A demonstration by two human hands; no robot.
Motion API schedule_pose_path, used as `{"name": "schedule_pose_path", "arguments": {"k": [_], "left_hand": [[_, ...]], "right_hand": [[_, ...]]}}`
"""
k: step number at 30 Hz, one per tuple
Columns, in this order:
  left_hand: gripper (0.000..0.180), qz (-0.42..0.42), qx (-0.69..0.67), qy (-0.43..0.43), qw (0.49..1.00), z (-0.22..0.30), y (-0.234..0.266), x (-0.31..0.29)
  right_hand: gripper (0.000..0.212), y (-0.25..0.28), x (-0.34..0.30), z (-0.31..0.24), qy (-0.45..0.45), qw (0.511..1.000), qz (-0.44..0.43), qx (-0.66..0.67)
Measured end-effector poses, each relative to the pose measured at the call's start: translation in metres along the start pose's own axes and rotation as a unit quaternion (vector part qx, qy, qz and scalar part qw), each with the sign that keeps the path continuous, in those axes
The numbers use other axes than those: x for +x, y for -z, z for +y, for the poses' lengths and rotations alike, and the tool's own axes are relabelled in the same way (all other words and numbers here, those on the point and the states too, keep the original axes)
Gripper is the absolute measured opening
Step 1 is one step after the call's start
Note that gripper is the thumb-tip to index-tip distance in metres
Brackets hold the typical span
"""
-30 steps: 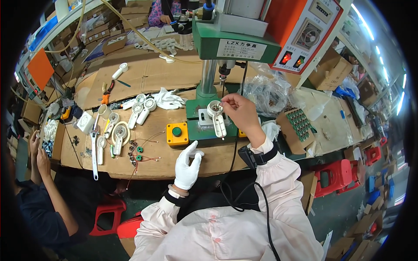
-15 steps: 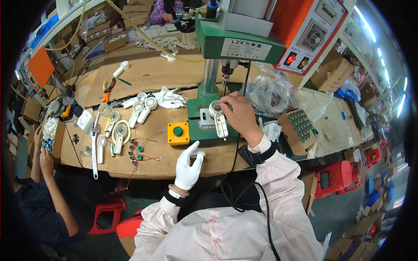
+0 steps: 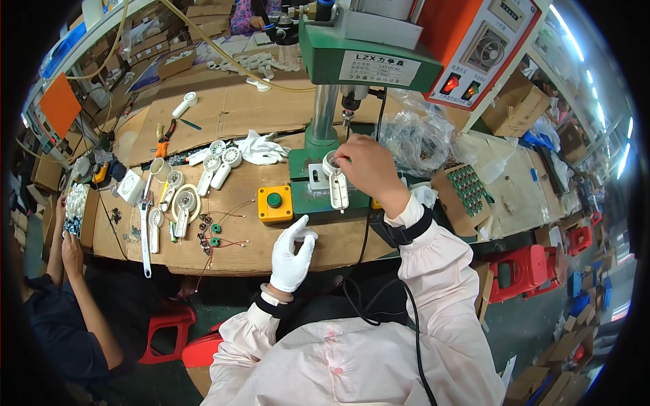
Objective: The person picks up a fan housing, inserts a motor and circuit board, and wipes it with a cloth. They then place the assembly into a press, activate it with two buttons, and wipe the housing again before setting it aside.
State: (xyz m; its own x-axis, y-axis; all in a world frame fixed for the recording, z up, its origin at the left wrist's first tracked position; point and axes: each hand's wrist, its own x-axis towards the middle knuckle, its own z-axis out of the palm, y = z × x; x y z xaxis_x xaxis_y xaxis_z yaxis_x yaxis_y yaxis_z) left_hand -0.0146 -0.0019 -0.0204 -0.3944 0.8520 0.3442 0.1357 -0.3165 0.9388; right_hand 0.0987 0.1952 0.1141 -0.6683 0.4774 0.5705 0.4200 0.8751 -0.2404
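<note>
Right hand [image 3: 369,169] lowered onto white fan housing [image 3: 335,183].

Bright, even light w/ ceiling strip lamps [image 3: 588,64] glaring at upper right. Soft shadows. Centre sharp; strong fisheye bending + black vignette at edges, slight blur there.

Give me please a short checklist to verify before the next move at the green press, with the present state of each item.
1. White part seated on the press base: ok, it lies under the spindle.
2. Right hand away from the spindle: not ok, its fingers rest on the part's round head.
3. Left hand, gloved, off the yellow button box: ok, it rests at the bench edge.
4. Part exactly centred under the spindle: cannot tell.
5. Black cable away from the base: not ok, it runs beside it.
</note>
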Motion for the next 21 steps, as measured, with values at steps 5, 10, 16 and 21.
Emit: {"name": "schedule_pose_path", "arguments": {"k": [5, 10, 16, 21], "left_hand": [[0.041, 0.002, -0.018, 0.014, 1.0, -0.002, -0.001, 0.0], [0.039, 0.003, -0.045, 0.052, 0.998, -0.003, 0.002, -0.001], [0.038, 0.02, 0.009, 0.029, 0.999, 0.032, -0.025, 0.022], [0.041, 0.056, 0.209, -0.098, 0.971, 0.045, -0.011, 0.03]], "right_hand": [[0.01, 0.008, -0.007, 0.009, 0.013, 0.999, 0.021, 0.026], [0.013, 0.029, -0.044, -0.012, -0.046, 0.985, 0.104, 0.132], [0.013, 0.025, -0.075, -0.009, -0.093, 0.974, 0.122, 0.166], [0.018, 0.032, -0.094, 0.005, -0.148, 0.956, 0.212, 0.139]]}}
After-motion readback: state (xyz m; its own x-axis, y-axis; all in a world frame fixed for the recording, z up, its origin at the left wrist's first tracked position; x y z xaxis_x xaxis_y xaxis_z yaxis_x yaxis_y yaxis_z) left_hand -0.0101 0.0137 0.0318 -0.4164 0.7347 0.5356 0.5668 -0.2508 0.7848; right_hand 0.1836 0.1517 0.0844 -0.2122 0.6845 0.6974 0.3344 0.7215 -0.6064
